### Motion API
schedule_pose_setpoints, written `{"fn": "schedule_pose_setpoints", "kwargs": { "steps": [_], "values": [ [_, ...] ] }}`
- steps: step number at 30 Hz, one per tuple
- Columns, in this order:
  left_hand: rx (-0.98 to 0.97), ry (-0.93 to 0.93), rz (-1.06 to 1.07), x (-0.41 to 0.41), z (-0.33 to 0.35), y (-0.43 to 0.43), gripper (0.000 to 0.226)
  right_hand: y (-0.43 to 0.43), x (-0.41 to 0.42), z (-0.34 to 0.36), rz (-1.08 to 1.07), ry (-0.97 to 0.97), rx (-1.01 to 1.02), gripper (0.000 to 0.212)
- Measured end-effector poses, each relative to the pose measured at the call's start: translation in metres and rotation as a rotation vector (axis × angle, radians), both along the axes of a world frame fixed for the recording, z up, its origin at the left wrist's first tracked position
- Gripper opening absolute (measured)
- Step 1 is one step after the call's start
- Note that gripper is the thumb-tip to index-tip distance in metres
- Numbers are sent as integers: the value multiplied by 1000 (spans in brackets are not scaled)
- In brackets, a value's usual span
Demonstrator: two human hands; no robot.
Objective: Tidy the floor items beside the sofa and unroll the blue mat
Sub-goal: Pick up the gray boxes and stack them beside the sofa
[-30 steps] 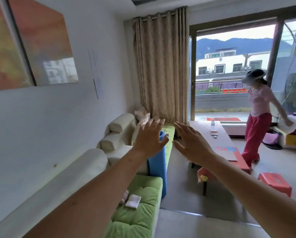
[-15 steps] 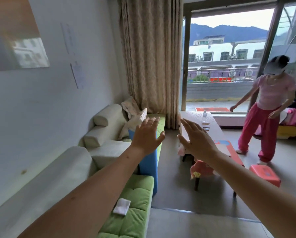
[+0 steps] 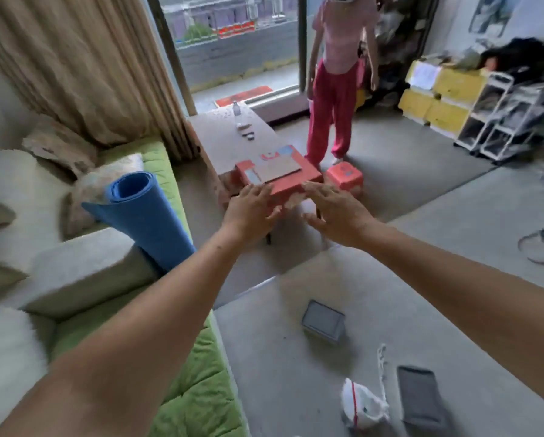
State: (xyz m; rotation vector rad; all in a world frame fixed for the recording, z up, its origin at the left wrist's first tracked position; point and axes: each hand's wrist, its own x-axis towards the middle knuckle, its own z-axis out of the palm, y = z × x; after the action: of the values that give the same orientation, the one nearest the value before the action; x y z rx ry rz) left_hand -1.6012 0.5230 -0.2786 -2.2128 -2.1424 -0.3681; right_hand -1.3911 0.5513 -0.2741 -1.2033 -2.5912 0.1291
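Both arms have stayed stretched forward while the view has dropped from the wall and window to the floor. The person in a pink top and red trousers (image 3: 333,99) now stands facing this way, beyond both hands.

Left hand (image 3: 252,212): palm down, fingers straight and spread, holding nothing. Right hand (image 3: 336,216): the same, fingers fanned, empty, just beside the left and not touching it.

Rolled blue foam mat (image 3: 144,216): still rolled, to the left of the left hand. It is tilted with its open end up and leans on the pale grey sofa armrest (image 3: 84,269). Its lower end is hidden behind the left forearm. Green quilted sofa cushion (image 3: 198,395) lies under that forearm.

Floor items lie below the right forearm, nearer than either hand:
- small grey rectangular box (image 3: 323,321)
- white plastic bag with a red stripe (image 3: 360,405)
- dark flat rectangular pad (image 3: 418,398), just right of the bag
- thin white cord (image 3: 381,357), above the bag

All are blurred, and I cannot tell whether bag and pad touch.

Past the fingertips: low table with red cloth (image 3: 283,184). Red plastic stool (image 3: 344,179) sits beyond the right hand.
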Motion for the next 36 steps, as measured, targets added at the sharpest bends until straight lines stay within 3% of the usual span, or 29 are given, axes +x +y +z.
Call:
{"fn": "schedule_pose_setpoints", "kwargs": {
  "steps": [10,18,26,36],
  "values": [
    [-315,-29,-462,180,-139,49,61,-61,202,-154,-551,-135,-528,65],
    [-618,36,-515,264,-250,23,60,-125,312,-277,-848,-95,-837,66],
    [-798,31,-440,310,-403,11,66,-174,338,-426,-1235,144,-1039,61],
    [-774,23,-694,406,-704,24,63,-213,341,-705,-1674,399,-1174,58]
  ]
}}
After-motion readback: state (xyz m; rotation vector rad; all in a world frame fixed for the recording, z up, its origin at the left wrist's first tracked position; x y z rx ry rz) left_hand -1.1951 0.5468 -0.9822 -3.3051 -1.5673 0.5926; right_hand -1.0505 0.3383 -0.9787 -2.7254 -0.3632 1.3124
